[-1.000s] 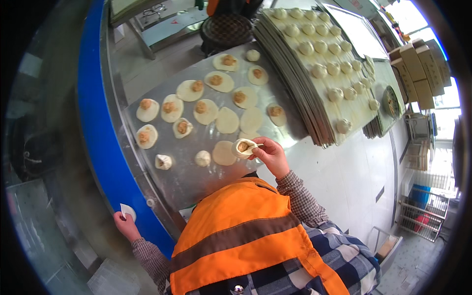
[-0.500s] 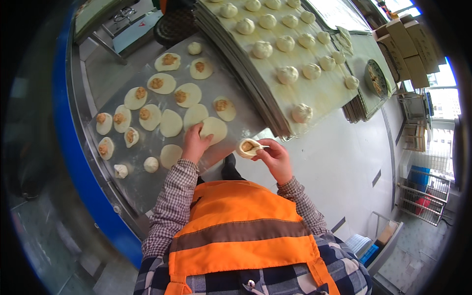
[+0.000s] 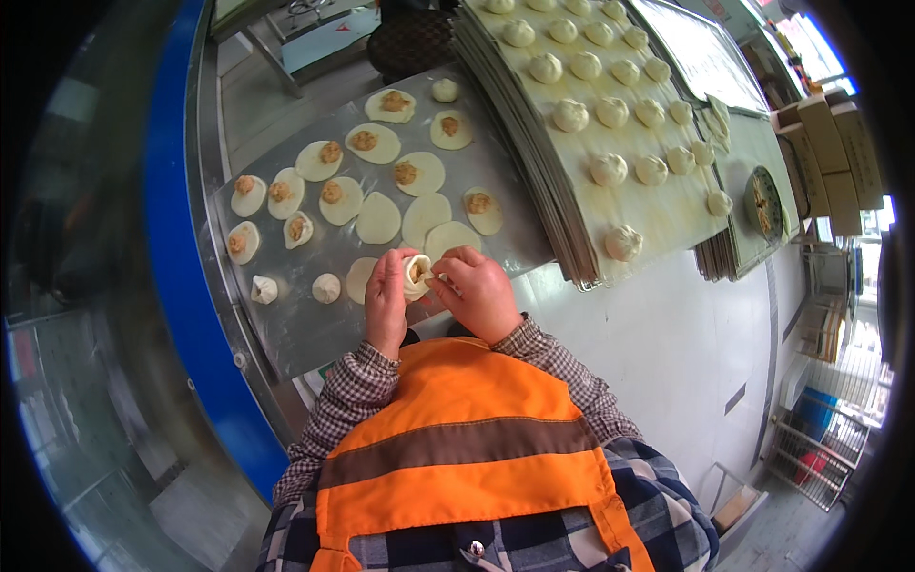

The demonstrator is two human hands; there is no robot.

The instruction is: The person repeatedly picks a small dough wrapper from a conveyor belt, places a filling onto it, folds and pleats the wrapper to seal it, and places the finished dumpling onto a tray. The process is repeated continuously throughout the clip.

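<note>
1. Nearest: orange apron [image 3: 457, 448] over checked sleeves; both forearms come up from the lower edge and meet over the near edge of the metal tray [image 3: 305, 329].
2. Left hand [image 3: 386, 300]: fingers curled, cupping the filled dough wrapper [image 3: 416, 275] from its left side. Closed on it, not flat.
3. Right hand [image 3: 481, 291]: fingertips pinched on the wrapper's right rim, thumb side toward the left hand. Closed on it too.
4. Wrapper: pale dough, rim gathered into folds, brownish filling showing in the opening. Held between the two hands, just above the tray's near edge. Opening faces up toward the camera. Bunched roughly round, so I cannot tell a long axis.
5. Just left on the tray: two closed dumplings [image 3: 295, 288], small pale lumps, near each other.
6. Beyond the hands: flat round wrappers [image 3: 378, 217], some plain, most with a dab of brown filling, lying in loose rows across the tray.
7. Far right: stack of boards [image 3: 553, 205]; the top one carries rows of finished dumplings [image 3: 610, 114], set apart from each other.
</note>
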